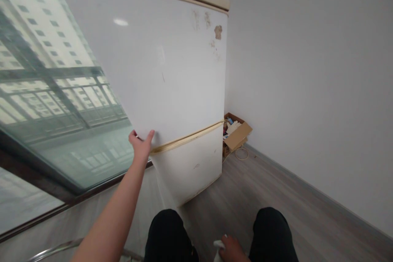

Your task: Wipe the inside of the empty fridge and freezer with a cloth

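A white two-door refrigerator stands before me, its upper door brown-stained near the top right corner. My left hand grips the lower left edge of that door, the thumb on its front and the fingers behind the edge. Just below runs the cream-coloured strip above the lower door. Low between my knees, my right hand is closed on a white cloth, partly cut off by the bottom of the view.
An open cardboard box of mixed items sits on the wood-look floor behind the refrigerator, beside a cable loop. A plain wall is on the right. Large windows fill the left. A curved metal tube shows at bottom left.
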`<state>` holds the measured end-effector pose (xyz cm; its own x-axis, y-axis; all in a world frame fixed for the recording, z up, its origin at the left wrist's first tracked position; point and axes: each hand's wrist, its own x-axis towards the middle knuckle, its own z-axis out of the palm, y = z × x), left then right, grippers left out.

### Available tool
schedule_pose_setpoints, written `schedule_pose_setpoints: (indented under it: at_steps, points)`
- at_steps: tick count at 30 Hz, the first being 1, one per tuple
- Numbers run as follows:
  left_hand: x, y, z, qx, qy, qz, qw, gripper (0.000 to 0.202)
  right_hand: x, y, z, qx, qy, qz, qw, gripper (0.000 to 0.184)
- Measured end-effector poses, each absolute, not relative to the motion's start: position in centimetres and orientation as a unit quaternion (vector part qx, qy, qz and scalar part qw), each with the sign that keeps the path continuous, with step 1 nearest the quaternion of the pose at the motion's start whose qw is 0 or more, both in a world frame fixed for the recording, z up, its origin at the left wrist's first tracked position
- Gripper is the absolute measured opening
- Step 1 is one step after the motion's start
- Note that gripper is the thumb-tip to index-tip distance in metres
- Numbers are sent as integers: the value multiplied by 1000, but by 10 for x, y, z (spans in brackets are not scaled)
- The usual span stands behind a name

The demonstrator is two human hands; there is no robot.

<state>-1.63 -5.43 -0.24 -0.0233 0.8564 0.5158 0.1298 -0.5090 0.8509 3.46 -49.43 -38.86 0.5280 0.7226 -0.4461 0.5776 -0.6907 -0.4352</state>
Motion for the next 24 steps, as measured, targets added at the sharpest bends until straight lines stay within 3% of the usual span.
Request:
schedule_pose_setpoints:
  at_steps: [6,13,24]
  points:
    - [-14,-45,-26,638,446,568,266,50,35,-494,-386,-869,-365,317,105,46]
    - [-21,-52,-19,661,482,532,219,48,32,-497,-373,-865,-369,312,135,47]
    - [-21,-65,-10,666,511,505,201,43,33,-484,-356,-866,-358,336,95,45]
